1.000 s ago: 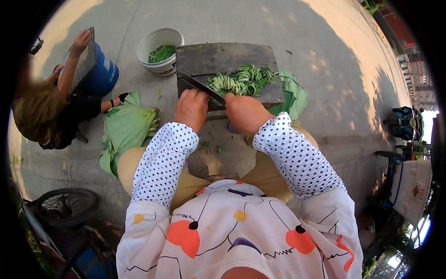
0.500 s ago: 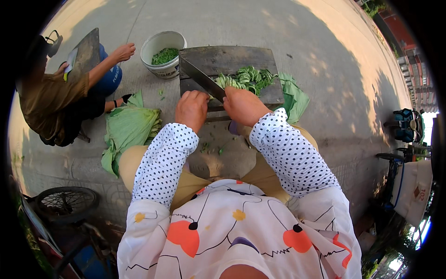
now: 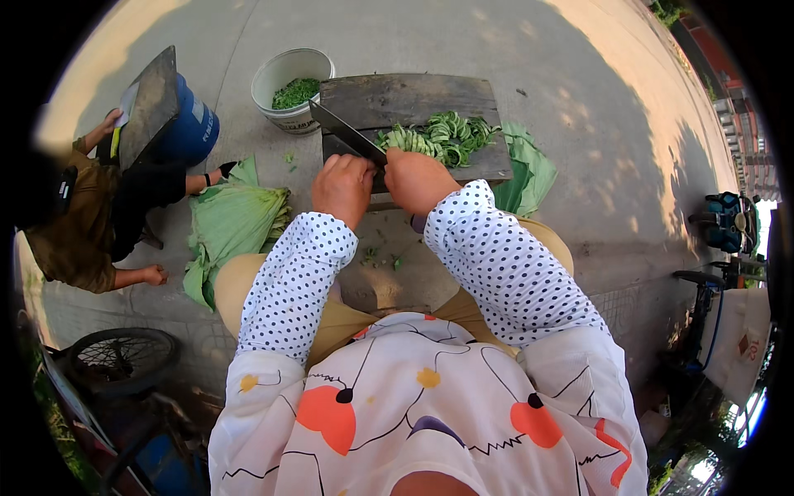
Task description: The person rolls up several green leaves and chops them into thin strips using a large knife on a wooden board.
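Note:
My right hand [image 3: 418,180] is closed around the handle of a kitchen knife [image 3: 346,134]. Its broad blade slants to the far left over a worn wooden board [image 3: 389,95]. Close beside the blade, my left hand [image 3: 342,188] rests at the board's near edge with fingers curled down. Whatever lies beneath those fingers is hidden. To the right of the knife, a heap of sliced green leaves [image 3: 447,139] lies in curled strips on the board.
A white bucket [image 3: 263,83] holding chopped greens stands beyond the board's left corner. Large green leaves [image 3: 236,211] lie by my left knee, more leaves [image 3: 529,169] right of the board. Left, a person [image 3: 78,223] sits by a blue drum [image 3: 194,124]. A bicycle wheel [image 3: 120,360] is nearer.
The knife and my right hand have shifted slightly left, closer to my left hand. The other person has drawn one arm back from near the bucket and lowered it to their side.

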### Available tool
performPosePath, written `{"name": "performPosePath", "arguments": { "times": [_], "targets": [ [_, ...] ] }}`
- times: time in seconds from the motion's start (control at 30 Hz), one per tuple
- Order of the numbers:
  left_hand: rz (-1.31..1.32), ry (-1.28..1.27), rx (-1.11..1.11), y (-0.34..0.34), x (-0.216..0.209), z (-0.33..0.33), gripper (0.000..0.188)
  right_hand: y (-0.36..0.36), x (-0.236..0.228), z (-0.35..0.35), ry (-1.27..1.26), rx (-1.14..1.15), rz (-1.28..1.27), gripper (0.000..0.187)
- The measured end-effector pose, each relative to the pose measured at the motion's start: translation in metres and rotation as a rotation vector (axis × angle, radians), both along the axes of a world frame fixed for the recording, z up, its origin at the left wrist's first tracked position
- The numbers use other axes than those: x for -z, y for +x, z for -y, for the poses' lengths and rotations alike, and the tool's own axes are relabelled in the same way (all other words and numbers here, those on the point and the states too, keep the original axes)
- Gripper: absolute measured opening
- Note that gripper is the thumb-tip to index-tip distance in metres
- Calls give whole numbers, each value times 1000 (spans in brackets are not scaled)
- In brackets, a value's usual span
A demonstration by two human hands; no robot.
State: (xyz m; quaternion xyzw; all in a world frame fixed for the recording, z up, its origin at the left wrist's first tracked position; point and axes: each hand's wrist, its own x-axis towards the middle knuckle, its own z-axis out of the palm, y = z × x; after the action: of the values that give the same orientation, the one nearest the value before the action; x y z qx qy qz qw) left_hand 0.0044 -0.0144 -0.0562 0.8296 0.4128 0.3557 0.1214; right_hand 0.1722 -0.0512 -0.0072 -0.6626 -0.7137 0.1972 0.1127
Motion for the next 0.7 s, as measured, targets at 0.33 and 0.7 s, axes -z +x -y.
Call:
{"name": "performPosePath", "arguments": {
  "times": [0.33, 0.7],
  "targets": [
    [5, 14, 70, -7, -2, 2, 15, -11, 16, -11, 123, 151, -89, 20],
    [32, -52, 39, -9, 7, -1, 12, 8, -21, 17, -8, 11, -29, 19]
  ]
}}
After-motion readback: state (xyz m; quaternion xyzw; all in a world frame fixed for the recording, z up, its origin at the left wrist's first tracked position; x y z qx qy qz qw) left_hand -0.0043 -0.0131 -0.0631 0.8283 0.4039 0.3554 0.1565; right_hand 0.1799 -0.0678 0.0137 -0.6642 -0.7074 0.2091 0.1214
